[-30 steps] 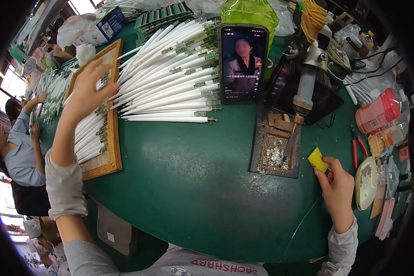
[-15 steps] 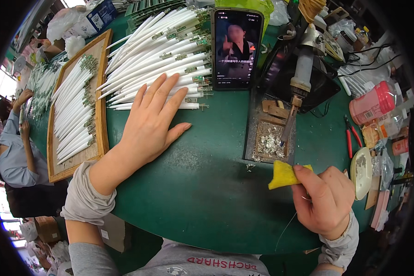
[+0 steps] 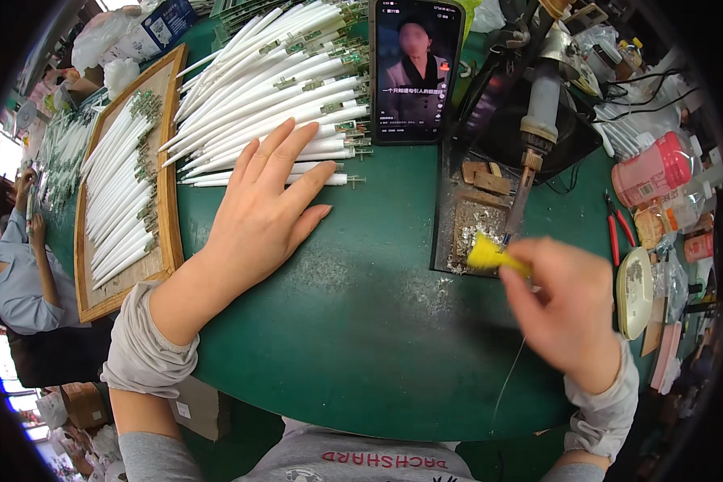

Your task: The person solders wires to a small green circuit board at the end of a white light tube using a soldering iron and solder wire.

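Note:
My right hand, slightly blurred, pinches a small yellow sponge pad at the tip of a soldering iron. The iron points down in its holder over a shallow wooden tray with bits of solder in it. A thin wire trails below my right hand. My left hand lies with fingers stretched out, its fingertips over the near edge of a pile of white tapered sticks. Small green circuit boards sit at the sticks' right ends.
A phone playing a video stands behind the sticks. At left is a wooden frame of more sticks; beyond it a person works. Red-handled cutters, a pale dish and a pink-lidded jar lie right.
My right hand has moved up with the sponge pad, from in front of the tray to the iron's tip. My left hand has barely moved.

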